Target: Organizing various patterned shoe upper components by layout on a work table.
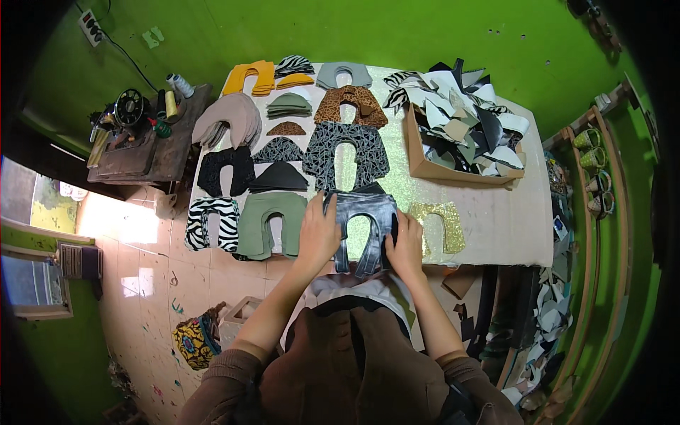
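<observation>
Bright green walls close in a pale surface (pixel 496 227) covered with cut shoe-upper pieces.

Both hands rest on the dark grey glossy horseshoe-shaped leather stack (pixel 363 230) at the near edge. The left hand (pixel 319 234) lies flat on its left limb with the fingers spread. The right hand (pixel 406 244) presses its right limb, fingers curled over the edge. Neither hand lifts it.

Judging by the layout, the sorting looks well advanced. About fourteen piles already lie in rows, while one box of scraps remains unsorted.

Taking the grey stack as the landmark:
- Just to its right lies one gold glitter horseshoe piece (pixel 438 225).
- Just to its left is one olive green fabric pile (pixel 271 223), then one zebra-striped pile (pixel 212 223).
- Behind it lies one black-and-white crackle-print pile (pixel 347 149), and behind that one leopard-print pile (pixel 352 104).
- Farther back and to the left are one mustard yellow pile (pixel 249 78) and one beige pile (pixel 230 119).
- Back and to the right stands one cardboard box of mixed scraps (pixel 464 131).

Well to the left, on a dark side table, stands one black sewing machine (pixel 120 117).
</observation>
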Motion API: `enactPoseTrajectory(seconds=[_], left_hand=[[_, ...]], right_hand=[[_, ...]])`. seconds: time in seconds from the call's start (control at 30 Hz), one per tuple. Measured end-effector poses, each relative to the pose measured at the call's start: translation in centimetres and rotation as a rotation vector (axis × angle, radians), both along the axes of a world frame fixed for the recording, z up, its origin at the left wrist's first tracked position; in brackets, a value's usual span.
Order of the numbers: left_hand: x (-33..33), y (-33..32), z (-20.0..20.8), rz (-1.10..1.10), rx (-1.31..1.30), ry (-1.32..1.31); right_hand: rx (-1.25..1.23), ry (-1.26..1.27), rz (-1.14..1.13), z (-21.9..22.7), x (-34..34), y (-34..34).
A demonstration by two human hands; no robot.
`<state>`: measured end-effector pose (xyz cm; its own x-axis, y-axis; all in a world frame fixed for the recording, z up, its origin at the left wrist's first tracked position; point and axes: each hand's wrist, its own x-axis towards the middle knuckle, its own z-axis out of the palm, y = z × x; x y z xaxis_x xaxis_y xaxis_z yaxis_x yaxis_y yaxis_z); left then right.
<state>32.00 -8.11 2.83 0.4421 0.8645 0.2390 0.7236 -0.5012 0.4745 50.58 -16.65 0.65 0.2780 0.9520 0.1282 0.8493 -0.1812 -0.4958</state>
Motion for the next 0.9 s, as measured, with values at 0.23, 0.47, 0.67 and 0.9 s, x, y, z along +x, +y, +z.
enactPoseTrajectory(seconds=[0.23, 0.47, 0.67, 0.9], left_hand=[[1.4, 2.2, -1.2, -0.283, 0.040, 0.177], [2.5, 3.0, -2.9, -0.306, 0.050, 0.293], [2.6, 3.1, -2.9, -0.269, 0.075, 0.339], [2.6, 3.6, -3.2, -0.233, 0.082, 0.304]], right_hand=[[0.018, -0.207, 0.267, 1.5, -1.9, 3.2], [-0.105, -0.363, 0.351, -0.6, -1.1, 6.5], [-0.009, -0.389, 0.405, -0.6, 0.3, 8.2], [-0.032, -0.299, 0.468, 0.2, 0.5, 9.0]])
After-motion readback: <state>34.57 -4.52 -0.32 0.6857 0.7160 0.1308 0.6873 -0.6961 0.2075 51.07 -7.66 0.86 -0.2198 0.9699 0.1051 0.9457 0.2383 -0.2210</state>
